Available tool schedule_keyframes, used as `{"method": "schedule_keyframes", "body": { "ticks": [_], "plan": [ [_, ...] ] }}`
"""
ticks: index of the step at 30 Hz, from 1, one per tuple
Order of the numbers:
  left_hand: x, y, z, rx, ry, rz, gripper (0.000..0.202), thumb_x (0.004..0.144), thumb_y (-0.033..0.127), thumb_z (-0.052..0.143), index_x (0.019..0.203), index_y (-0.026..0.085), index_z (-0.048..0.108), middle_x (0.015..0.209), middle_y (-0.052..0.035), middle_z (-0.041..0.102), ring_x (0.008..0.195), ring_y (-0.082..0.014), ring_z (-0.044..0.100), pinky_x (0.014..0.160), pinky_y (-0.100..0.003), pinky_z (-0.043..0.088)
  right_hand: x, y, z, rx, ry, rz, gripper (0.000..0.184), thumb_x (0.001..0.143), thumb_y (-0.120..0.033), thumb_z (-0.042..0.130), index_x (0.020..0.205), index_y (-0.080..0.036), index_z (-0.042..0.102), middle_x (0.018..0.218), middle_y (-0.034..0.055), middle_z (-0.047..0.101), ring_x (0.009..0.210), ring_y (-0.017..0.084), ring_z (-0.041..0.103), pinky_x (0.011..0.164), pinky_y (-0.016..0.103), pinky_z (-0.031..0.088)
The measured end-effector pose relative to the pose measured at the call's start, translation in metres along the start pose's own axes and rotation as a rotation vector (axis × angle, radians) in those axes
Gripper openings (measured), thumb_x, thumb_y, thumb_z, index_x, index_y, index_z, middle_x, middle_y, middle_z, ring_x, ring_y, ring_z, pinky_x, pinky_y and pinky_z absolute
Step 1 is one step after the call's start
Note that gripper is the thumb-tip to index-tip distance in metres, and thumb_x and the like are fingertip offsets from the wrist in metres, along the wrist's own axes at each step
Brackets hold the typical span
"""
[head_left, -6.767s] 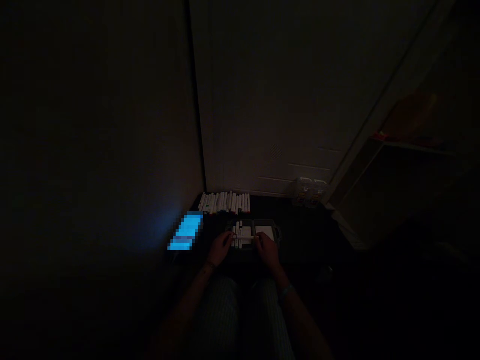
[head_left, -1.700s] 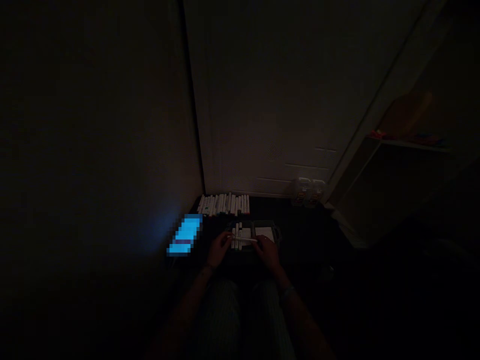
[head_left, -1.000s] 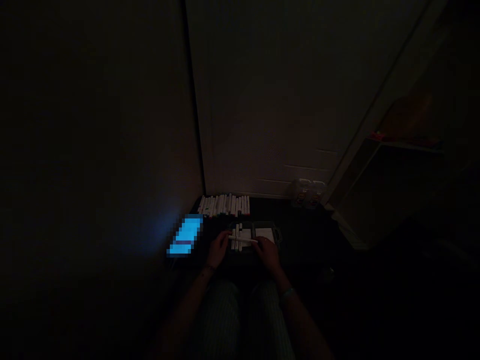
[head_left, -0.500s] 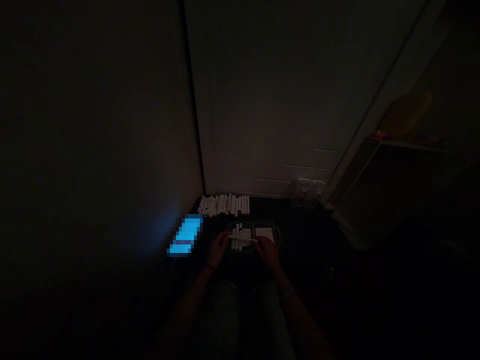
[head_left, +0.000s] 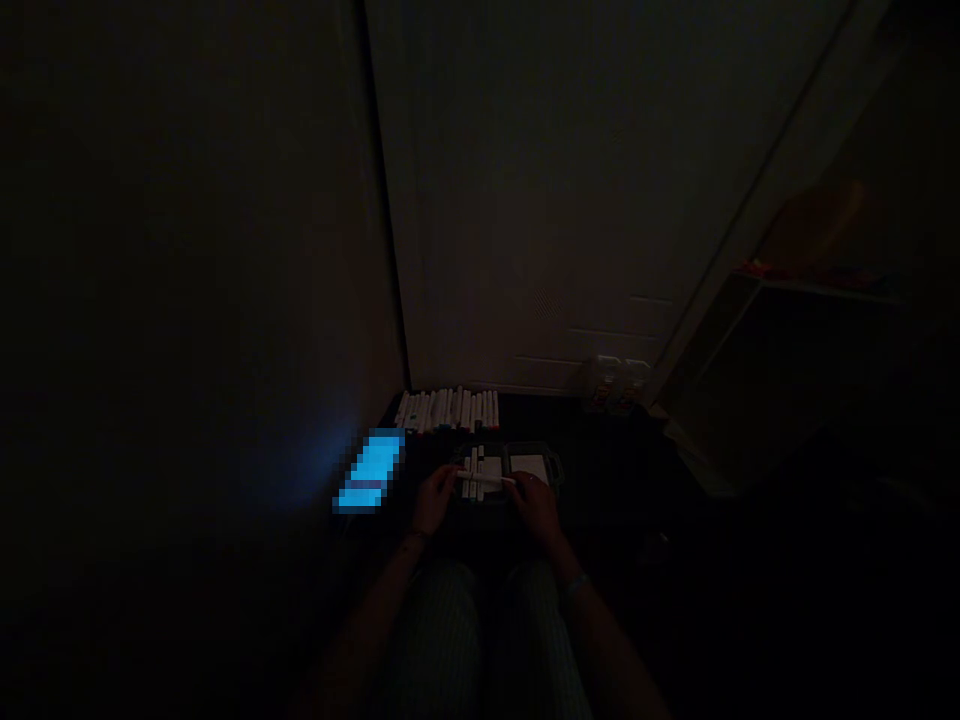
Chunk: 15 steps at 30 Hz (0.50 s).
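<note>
A white marker (head_left: 486, 478) lies crosswise between my hands, one end in each. My left hand (head_left: 435, 497) pinches its left end, and the fingers of my right hand (head_left: 536, 502) close on its right end. Beneath it is an opened plastic case (head_left: 556, 468), dark in this low light. Upright in the left half of the case stand or lie several white markers (head_left: 474, 460), side by side, beside a white sheet or card. Another white card (head_left: 529, 466) shows in the right half, partly hidden by my right hand.
A row of white markers (head_left: 448, 408) lies at the back of the dark table. A lit, blurred-out screen (head_left: 370, 472) is at the left by the wall. Two clear containers (head_left: 619, 385) stand at the back right. A shelf (head_left: 817, 288) is farther right.
Both hands keep hold of the marker in nearly the same place. The picture is slightly darker; nothing else has clearly moved.
</note>
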<state>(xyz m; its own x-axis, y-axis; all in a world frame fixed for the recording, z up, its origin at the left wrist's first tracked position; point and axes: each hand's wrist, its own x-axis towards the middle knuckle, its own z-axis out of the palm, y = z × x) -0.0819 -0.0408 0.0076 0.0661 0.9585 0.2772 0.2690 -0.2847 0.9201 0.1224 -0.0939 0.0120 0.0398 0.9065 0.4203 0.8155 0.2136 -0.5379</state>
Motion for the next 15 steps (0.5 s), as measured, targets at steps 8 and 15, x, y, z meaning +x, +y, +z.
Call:
{"method": "schedule_keyframes", "body": {
  "ticks": [8, 15],
  "plan": [
    [0.0013, -0.0044, 0.0009, -0.008, -0.006, 0.012, 0.032, 0.074, 0.041, 0.045, 0.09, 0.017, 0.059, 0.093, -0.004, 0.063, 0.089, -0.0176, 0.056, 0.081, -0.03, 0.042, -0.0006, -0.0029, -0.0037, 0.005, -0.013, 0.0, 0.032, 0.087, -0.041, 0.033, 0.098, -0.023, 0.056, 0.094, 0.0034, 0.061, 0.089, 0.015, 0.054, 0.078, 0.025, 0.038],
    [0.0026, -0.0066, -0.0006, 0.011, -0.023, 0.043, 0.031, 0.074, 0.042, 0.045, 0.088, 0.017, 0.06, 0.09, -0.0036, 0.063, 0.088, -0.0183, 0.056, 0.081, -0.031, 0.042, 0.0003, -0.0011, -0.0013, -0.006, -0.008, 0.003, 0.032, 0.087, -0.04, 0.032, 0.097, -0.023, 0.057, 0.092, 0.0034, 0.061, 0.088, 0.015, 0.054, 0.077, 0.025, 0.038]
  ]
}}
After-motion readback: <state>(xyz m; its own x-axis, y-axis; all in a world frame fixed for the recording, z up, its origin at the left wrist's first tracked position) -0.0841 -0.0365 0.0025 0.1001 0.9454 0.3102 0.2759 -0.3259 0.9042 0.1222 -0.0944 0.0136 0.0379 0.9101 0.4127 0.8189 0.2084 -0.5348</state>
